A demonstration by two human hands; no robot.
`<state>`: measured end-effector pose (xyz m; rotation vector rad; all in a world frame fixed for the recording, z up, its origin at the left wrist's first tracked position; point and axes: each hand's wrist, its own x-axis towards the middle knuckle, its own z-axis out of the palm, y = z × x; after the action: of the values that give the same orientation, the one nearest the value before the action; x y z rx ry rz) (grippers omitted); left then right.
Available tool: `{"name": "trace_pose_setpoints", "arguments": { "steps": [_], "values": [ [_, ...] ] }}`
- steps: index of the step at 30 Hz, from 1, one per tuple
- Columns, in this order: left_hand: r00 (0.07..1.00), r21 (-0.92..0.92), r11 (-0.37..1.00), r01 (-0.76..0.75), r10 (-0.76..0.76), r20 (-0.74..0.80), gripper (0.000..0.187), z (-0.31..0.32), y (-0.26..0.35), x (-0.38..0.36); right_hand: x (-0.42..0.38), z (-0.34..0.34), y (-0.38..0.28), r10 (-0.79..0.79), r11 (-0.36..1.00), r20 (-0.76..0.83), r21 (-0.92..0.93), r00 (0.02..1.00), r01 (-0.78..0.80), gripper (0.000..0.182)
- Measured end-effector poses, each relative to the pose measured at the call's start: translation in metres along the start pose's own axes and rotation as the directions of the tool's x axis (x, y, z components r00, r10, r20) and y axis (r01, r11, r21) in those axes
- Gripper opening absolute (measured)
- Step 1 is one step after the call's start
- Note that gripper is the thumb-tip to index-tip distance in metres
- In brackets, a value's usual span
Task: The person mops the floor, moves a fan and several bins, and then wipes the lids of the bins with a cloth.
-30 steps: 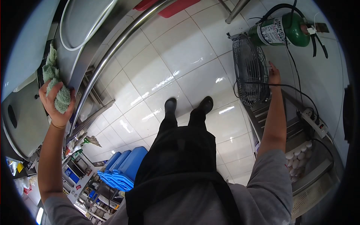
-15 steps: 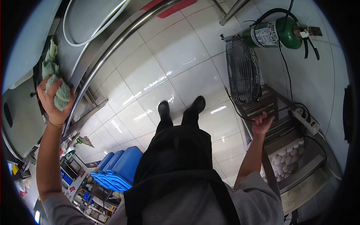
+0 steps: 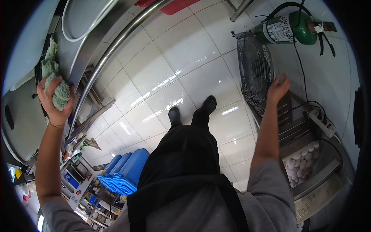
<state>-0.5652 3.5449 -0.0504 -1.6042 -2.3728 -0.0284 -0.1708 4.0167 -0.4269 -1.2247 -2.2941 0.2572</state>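
My left hand (image 3: 56,101) is closed round a crumpled pale-green cloth (image 3: 60,94), whose upper part trails away along the edge of a metal counter (image 3: 74,58). Out to the right, my right hand (image 3: 279,89) holds nothing. Its fingers are loosely bent and apart, close beside the wire cage of a dark fan (image 3: 255,69). The fan stands on its edge at the near side of a slatted metal stand (image 3: 285,112).
A green fire extinguisher (image 3: 288,29) is beyond the fan, with cables running down to a power strip (image 3: 322,123). Eggs (image 3: 301,164) fill a container at lower right. Blue bins (image 3: 131,166) stand at lower left. A steel rail (image 3: 110,56) curves past my left side.
My right hand has moved forward, from over the slatted stand to beside the fan. The left hand stays on the cloth, and the view has shifted slightly.
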Motion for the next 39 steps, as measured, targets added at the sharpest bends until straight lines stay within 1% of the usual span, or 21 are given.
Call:
{"name": "trace_pose_setpoints", "arguments": {
  "steps": [1,2,3,5,6,8,9,11,15,17,18,19,21,22,24,27,28,31,33,35,39],
  "values": [
    [1.000,0.000,1.000,0.007,-0.007,-0.006,0.054,0.000,0.000,0.000,0.012,0.034,0.032,0.140,0.990,0.095,-0.042,0.986,-0.137,0.041],
    [1.000,0.002,1.000,0.007,-0.007,0.000,0.054,0.000,0.000,-0.002,0.020,0.063,0.062,0.278,0.960,0.182,-0.096,0.943,-0.264,0.047],
    [1.000,-0.003,1.000,0.015,-0.015,0.000,0.054,0.000,-0.001,-0.003,0.024,0.075,0.061,0.281,0.959,0.186,-0.096,0.942,-0.267,0.047],
    [1.000,-0.014,1.000,0.022,-0.022,0.000,0.054,0.000,-0.003,-0.005,0.032,0.081,0.057,0.453,0.871,0.435,-0.029,0.778,-0.491,0.052],
    [1.000,-0.016,1.000,0.023,-0.023,0.003,0.053,0.000,-0.004,-0.005,0.029,0.079,0.051,0.455,0.871,0.433,-0.034,0.778,-0.490,0.052],
    [0.999,-0.024,0.999,0.034,-0.034,0.005,0.053,0.001,-0.007,-0.007,0.024,0.077,0.026,0.572,0.820,0.304,-0.202,0.762,-0.535,0.050],
    [0.999,-0.022,0.999,0.038,-0.038,0.002,0.053,0.002,-0.008,-0.008,0.024,0.078,0.013,0.567,0.823,0.304,-0.200,0.765,-0.531,0.050],
    [1.000,-0.028,0.999,0.031,-0.031,0.003,0.054,0.001,-0.009,-0.009,0.016,0.072,-0.002,0.649,0.761,0.204,-0.185,0.733,-0.622,0.049],
    [0.999,0.015,0.999,0.038,-0.038,0.016,0.054,-0.002,-0.006,-0.007,0.008,0.078,-0.014,0.653,0.757,0.176,-0.187,0.737,-0.626,0.048],
    [0.999,0.011,1.000,0.026,-0.026,0.021,0.053,-0.001,-0.008,-0.009,-0.004,0.082,-0.031,0.645,0.760,0.105,-0.194,0.757,-0.620,0.047],
    [0.999,0.010,1.000,0.023,-0.023,0.023,0.053,-0.001,-0.008,-0.008,-0.007,0.084,-0.033,0.642,0.764,0.113,-0.179,0.758,-0.620,0.052],
    [0.999,0.005,1.000,0.027,-0.027,0.019,0.053,-0.001,-0.007,-0.007,-0.009,0.082,-0.034,0.645,0.761,0.113,-0.183,0.756,-0.622,0.052],
    [0.999,0.005,0.999,0.035,-0.035,0.005,0.053,-0.001,-0.004,-0.005,-0.004,0.078,-0.034,0.650,0.760,0.177,-0.140,0.739,-0.635,0.054],
    [0.999,0.018,0.999,0.039,-0.039,0.009,0.054,-0.002,-0.002,-0.004,-0.003,0.081,-0.032,0.644,0.765,0.175,-0.134,0.744,-0.630,0.054],
    [0.999,0.018,0.999,0.042,-0.042,0.012,0.055,-0.002,-0.003,-0.004,-0.007,0.086,-0.022,0.616,0.781,0.293,-0.100,0.732,-0.617,0.055],
    [0.999,0.028,0.998,0.051,-0.051,0.019,0.055,-0.002,-0.004,-0.006,-0.009,0.090,-0.014,0.621,0.777,0.247,-0.072,0.743,-0.625,0.056],
    [0.998,0.030,0.998,0.050,-0.050,0.025,0.055,-0.003,-0.005,-0.006,-0.007,0.085,-0.011,0.654,0.753,0.228,-0.096,0.722,-0.651,0.055],
    [0.999,0.026,0.999,0.040,-0.040,0.020,0.054,0.000,-0.006,-0.006,-0.001,0.078,-0.002,0.661,0.741,0.243,-0.063,0.710,-0.668,0.054],
    [1.000,0.022,1.000,0.021,-0.021,0.001,0.053,0.000,-0.009,-0.010,-0.004,0.080,0.003,0.673,0.733,0.211,-0.070,0.709,-0.676,0.053],
    [0.999,0.009,1.000,0.029,-0.029,0.021,0.052,0.000,-0.009,-0.011,-0.005,0.086,0.005,0.649,0.756,0.189,-0.059,0.737,-0.652,0.052],
    [1.000,0.014,1.000,0.012,-0.012,-0.004,0.053,0.001,-0.013,-0.012,-0.007,0.088,0.006,0.657,0.751,0.166,-0.059,0.736,-0.658,0.050]
  ]
}}
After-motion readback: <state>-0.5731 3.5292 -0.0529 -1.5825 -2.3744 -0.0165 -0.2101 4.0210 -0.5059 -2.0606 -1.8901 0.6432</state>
